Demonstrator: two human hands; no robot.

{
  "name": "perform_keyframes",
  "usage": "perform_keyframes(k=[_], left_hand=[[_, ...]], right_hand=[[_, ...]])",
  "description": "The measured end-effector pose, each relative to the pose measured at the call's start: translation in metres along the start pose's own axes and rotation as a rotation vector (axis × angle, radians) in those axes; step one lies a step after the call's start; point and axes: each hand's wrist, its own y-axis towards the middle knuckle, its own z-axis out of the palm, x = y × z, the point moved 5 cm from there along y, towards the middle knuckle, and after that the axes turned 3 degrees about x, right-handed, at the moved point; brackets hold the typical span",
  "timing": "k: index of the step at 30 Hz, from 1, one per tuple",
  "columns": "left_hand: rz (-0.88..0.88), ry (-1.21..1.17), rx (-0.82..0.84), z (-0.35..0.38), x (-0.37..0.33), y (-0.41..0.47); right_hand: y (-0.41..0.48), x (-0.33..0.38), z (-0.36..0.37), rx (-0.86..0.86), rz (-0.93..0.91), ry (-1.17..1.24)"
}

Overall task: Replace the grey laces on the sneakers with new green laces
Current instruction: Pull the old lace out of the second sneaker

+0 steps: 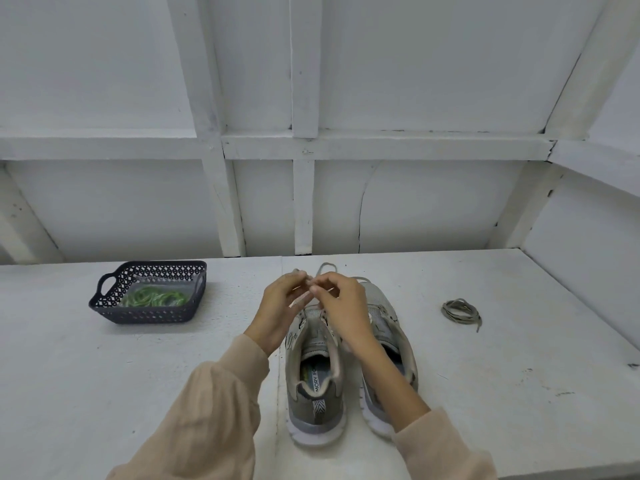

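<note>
Two hands hold a lace above a pair of sneakers on a white table.

The left hand (280,306) and the right hand (341,306) are close together, fingertips almost meeting, and each pinches the grey flat shoelace (325,266) with curled fingers; the lace makes a loop behind them and goes down to the grey mesh sneaker on the left (317,393). The second grey mesh sneaker (388,327) stands just beside it, partly hidden by the right forearm. Far to the left, the dark blue perforated plastic basket (104,299) holds the bright green coiled laces (154,296). To the right, well apart, a coiled grey lace (459,310) lies on the white painted table (519,341).
</note>
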Motion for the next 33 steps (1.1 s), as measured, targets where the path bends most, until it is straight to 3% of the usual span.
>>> perform_keyframes(k=[4, 7, 9, 11, 14, 17, 21, 24, 30, 33], left_hand=[[-0.161, -0.54, 0.06, 0.012, -0.002, 0.002], [-0.12, -0.711, 0.134, 0.018, -0.012, 0.006], [-0.077, -0.804, 0.202, 0.021, -0.021, 0.004], [-0.075, -0.835, 0.292, 0.024, -0.028, 0.001], [-0.142, -0.745, 0.413, 0.03, -0.031, -0.01], [-0.253, -0.46, 0.518, 0.036, -0.023, -0.023], [-0.433, -0.056, 0.55, 0.043, -0.004, -0.033], [-0.491, -0.063, 0.594, 0.046, 0.003, -0.034], [-0.377, -0.328, 0.522, 0.043, -0.005, -0.027], [-0.308, -0.226, 0.451, 0.041, -0.007, -0.023]], right_hand=[[-0.023, 0.017, 0.008, 0.223, -0.048, 0.141], [-0.041, 0.016, 0.016, 0.518, 0.018, 0.264], [-0.048, 0.01, 0.015, 0.69, 0.074, 0.189], [-0.046, 0.002, 0.009, 0.754, 0.148, 0.059], [-0.023, -0.002, -0.013, 0.568, 0.203, -0.168], [0.005, 0.007, -0.037, 0.364, 0.16, -0.295], [0.027, 0.033, -0.048, 0.308, 0.043, -0.263], [0.031, 0.051, -0.047, 0.286, -0.036, -0.274], [0.005, 0.06, -0.038, 0.168, -0.102, -0.473], [-0.012, 0.052, -0.031, 0.286, -0.064, -0.374]])
